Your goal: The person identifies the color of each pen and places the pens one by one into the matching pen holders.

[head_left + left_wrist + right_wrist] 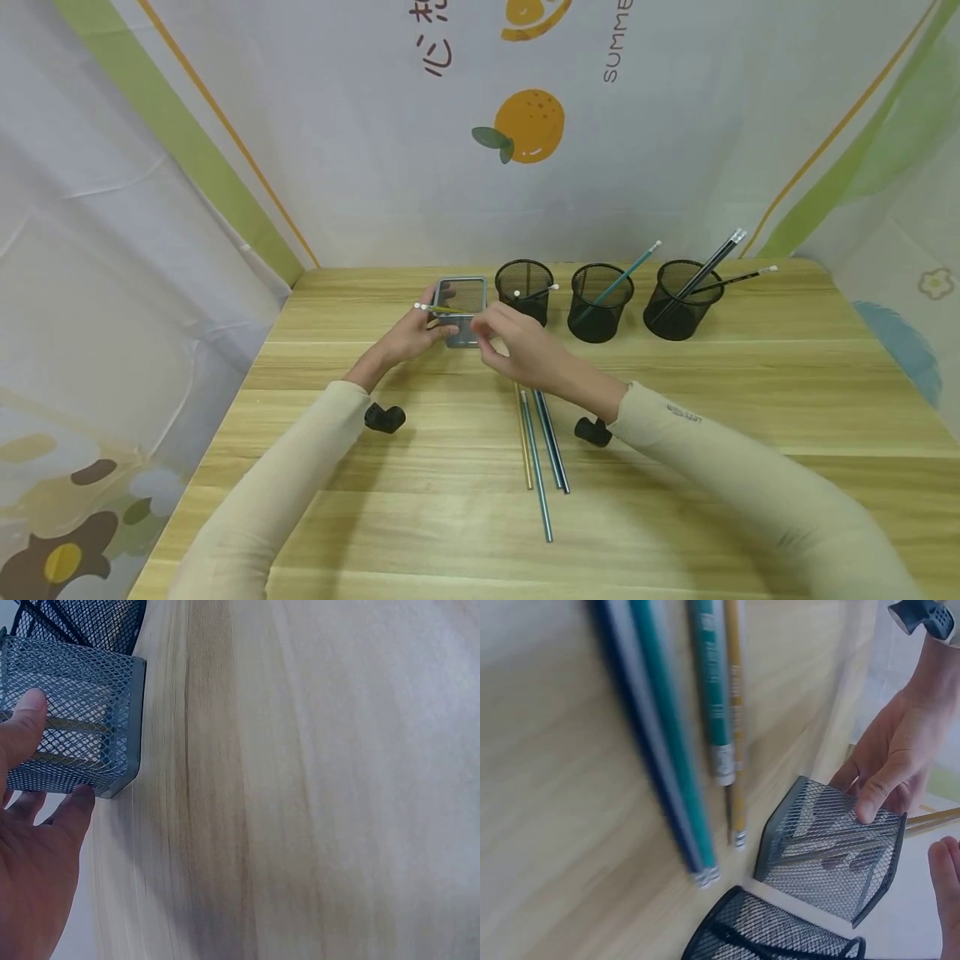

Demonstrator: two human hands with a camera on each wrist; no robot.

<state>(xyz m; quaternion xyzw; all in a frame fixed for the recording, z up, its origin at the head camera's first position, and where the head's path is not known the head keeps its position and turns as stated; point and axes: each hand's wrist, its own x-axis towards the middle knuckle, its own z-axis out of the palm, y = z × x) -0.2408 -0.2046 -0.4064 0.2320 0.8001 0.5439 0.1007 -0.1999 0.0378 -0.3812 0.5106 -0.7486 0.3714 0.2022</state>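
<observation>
My left hand grips a square grey mesh pen holder, thumb on its near face and fingers behind. In the left wrist view, the thumb lies against the mesh of the pen holder. Yellow pencils lean out over its left rim, their white ends outward. Just right of that rim is my right hand, its fingers loosely bent with nothing seen between them. The right wrist view shows its fingertips apart from the yellow pencils.
Three round black mesh cups stand in a row: one with dark pencils, one with a teal pencil, one with black pencils. Below my right hand lie a gold pencil, a teal pencil and dark blue pencils.
</observation>
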